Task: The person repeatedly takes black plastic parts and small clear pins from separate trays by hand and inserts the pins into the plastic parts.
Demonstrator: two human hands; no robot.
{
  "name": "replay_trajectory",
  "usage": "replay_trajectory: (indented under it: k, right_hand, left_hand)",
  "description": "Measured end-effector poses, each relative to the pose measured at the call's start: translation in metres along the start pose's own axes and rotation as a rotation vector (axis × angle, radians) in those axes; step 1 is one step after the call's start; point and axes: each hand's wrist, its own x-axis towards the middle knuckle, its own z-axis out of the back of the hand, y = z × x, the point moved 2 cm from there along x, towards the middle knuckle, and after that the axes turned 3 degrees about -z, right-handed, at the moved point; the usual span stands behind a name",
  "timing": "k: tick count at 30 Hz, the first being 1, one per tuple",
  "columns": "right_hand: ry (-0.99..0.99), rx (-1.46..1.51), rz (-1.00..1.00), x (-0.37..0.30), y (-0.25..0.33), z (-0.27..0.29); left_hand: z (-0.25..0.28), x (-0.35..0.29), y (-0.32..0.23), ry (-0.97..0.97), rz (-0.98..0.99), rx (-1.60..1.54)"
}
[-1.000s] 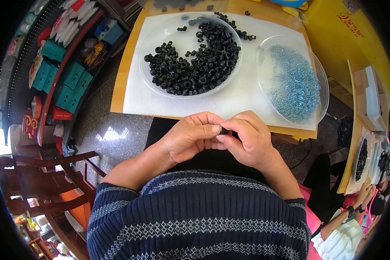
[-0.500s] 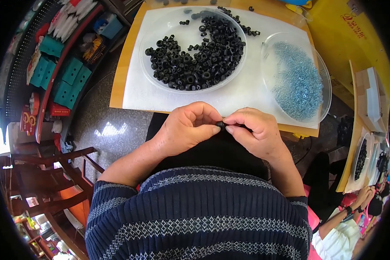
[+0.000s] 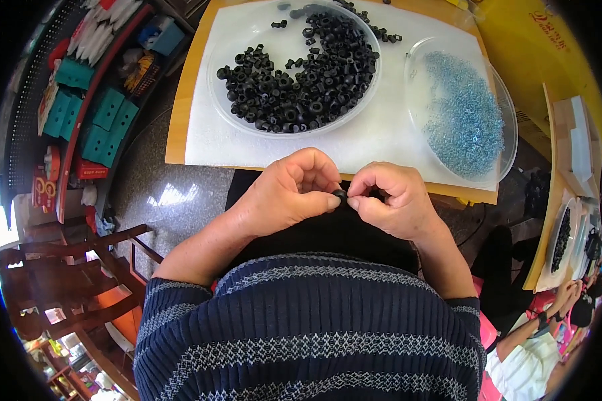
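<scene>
Over my lap, just off the table's near edge, my left hand (image 3: 289, 189) pinches a small round black part (image 3: 341, 195), rubbery in look, between thumb and finger. My right hand (image 3: 396, 200) meets it from the right, closed in a pinch against its side; anything tiny in those fingertips is too small to make out. Ahead lies a round clear tray (image 3: 215, 100) with many loose black parts (image 3: 301, 100) of the same kind. To its right, another clear round tray (image 3: 415, 100) holds a heap of tiny pale-blue translucent rings or beads (image 3: 465, 120).
A white foam sheet (image 3: 394, 150) covers the wooden table (image 3: 177, 134); some black parts lie beside the tray. Shelves with teal boxes (image 3: 104, 134) and a wooden chair (image 3: 80, 281) stand left. At right a person's hands (image 3: 565, 297) work near another table (image 3: 542, 267).
The view has shifted slightly. The black part has turned a little between my fingers, and my right fingertips sit a bit differently against it.
</scene>
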Motion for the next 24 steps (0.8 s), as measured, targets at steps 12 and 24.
replay_trajectory:
  k: [12,24]
  right_hand:
    - [-0.031,-0.115,0.252,-0.001,0.003,-0.002]
    - [0.068,-0.265,0.280,-0.002,0.005,-0.001]
  left_hand:
    - [0.004,0.002,0.004,0.043,0.184,-0.378]
    - [0.002,0.000,0.004,0.083,0.214,-0.261]
